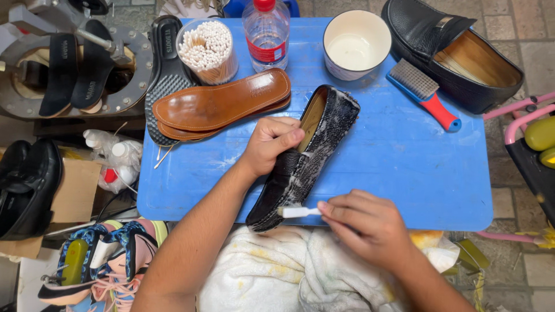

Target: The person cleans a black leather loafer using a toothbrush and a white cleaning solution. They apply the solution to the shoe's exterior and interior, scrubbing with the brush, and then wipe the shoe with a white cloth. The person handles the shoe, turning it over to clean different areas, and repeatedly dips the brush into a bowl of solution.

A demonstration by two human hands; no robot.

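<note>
A black loafer [315,144] covered in soapy foam lies tilted on the blue table [404,167]. My left hand [269,141] grips its side, thumb inside the opening. My right hand [364,225] holds a small white brush [298,212] by the handle, with its head against the shoe's toe end at the table's front edge. A white towel [277,271] lies across my lap below the shoe.
On the table sit brown leather insoles [219,104], a black sole [165,63], a tub of cotton swabs [207,49], a water bottle [267,32], a white bowl of liquid [355,43], a red-handled brush [425,92] and another black loafer [457,52]. Shoes and sneakers [110,254] crowd the floor at left.
</note>
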